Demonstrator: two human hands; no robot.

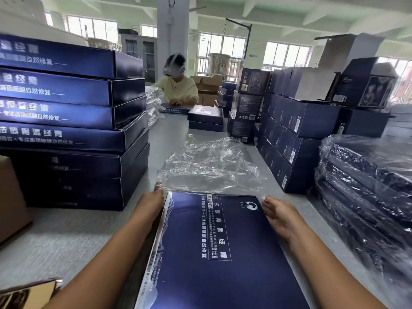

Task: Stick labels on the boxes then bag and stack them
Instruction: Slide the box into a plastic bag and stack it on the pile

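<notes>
Down on the grey table [66, 237], a flat dark blue box [214, 253] lies lengthwise between both forearms, its far end meeting the mouth of a crumpled clear plastic bag [209, 166]. Left hand [153, 201] sits at the far left corner, fingertips pinched on the bag's edge. Right hand [278, 216] is at the far right corner, fingers bent against the box edge; whether it has film pinched, I cannot tell. A tall stack of matching boxes [66, 130] crowds the left side, with a brown carton [11, 197] beside it. Bagged boxes [365, 188] pile up on the right, upright boxes [289, 141] behind them. Another person [178, 88] sits at the far end.
</notes>
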